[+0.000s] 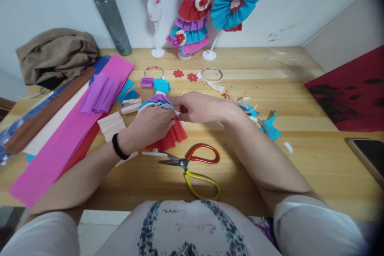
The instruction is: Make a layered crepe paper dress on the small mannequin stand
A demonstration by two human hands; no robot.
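Left hand [154, 125]: the fingers are bent and lie near together, over the middle of the small paper dress [162, 86]; the tips point into the ruffles. The thumb is hidden, so I cannot tell if they clamp the paper.
Right hand [200, 106]: thumb and forefinger curve toward each other at the dress's right edge, just beside the left fingertips. Whether they pinch something, I cannot tell from here.
Ruffles, how to handle: I judge this is work of arranging the layers. I would let the left fingers press lightly as an anchor, and gather with the right in small, even folds. Crepe paper probably tears or flattens if one pulls hard.
Dress, against the fingers: it lies on the table, directly under the left hand. The turquoise top is beyond the fingers, and the red skirt [169, 137] spreads on the near side, partly covered by the hand.
Scissors [181, 163]: they lie opened just below the skirt, blades to the left; I would keep the wrists above them.
Left side: pale strips [132, 106] near the dress, then a long pink sheet [72, 128].
Far side: two red paper flowers [179, 73] lie flat; behind stands a finished-looking ruffled dress [192, 24].
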